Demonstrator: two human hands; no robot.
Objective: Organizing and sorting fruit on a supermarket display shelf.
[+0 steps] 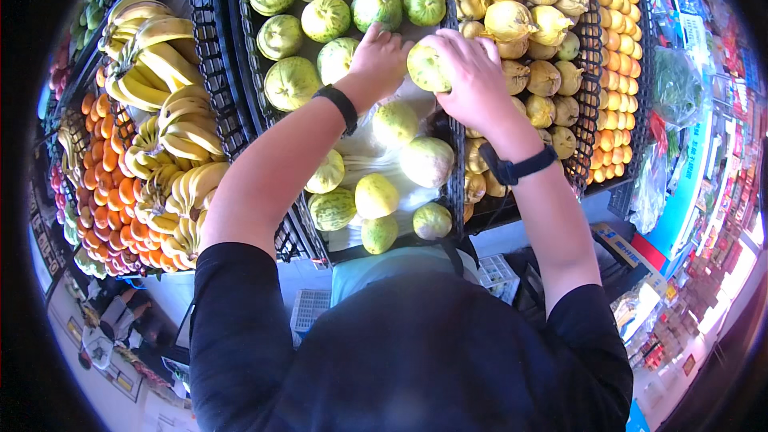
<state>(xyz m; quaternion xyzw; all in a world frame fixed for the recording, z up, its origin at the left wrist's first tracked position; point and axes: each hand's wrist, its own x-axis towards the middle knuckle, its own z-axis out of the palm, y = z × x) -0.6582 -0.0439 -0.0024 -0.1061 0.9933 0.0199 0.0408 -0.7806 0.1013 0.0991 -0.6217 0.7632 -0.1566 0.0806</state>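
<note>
A yellow-green melon (429, 67) is in my right hand (471, 75), held over the right side of the middle bin. My left hand (381, 63) is just left of it, over the same bin, its fingers bent near a green melon (377, 9); whether they touch it I cannot tell. Rows of round green melons (292, 83) fill the far and left parts of the bin. Nearer to me, looser melons such as a pale one (427, 162) and a yellow one (377, 195) lie on whitish plastic wrapping (375, 159).
Black plastic lattice dividers (213, 54) flank the melon bin. Bananas (189, 123) and orange fruit (108, 192) lie left; papery yellow-brown wrapped fruit (510, 21) and small orange-yellow fruit (615, 72) lie right. White crates (312, 306) stand below. People (117, 318) are far off at lower left.
</note>
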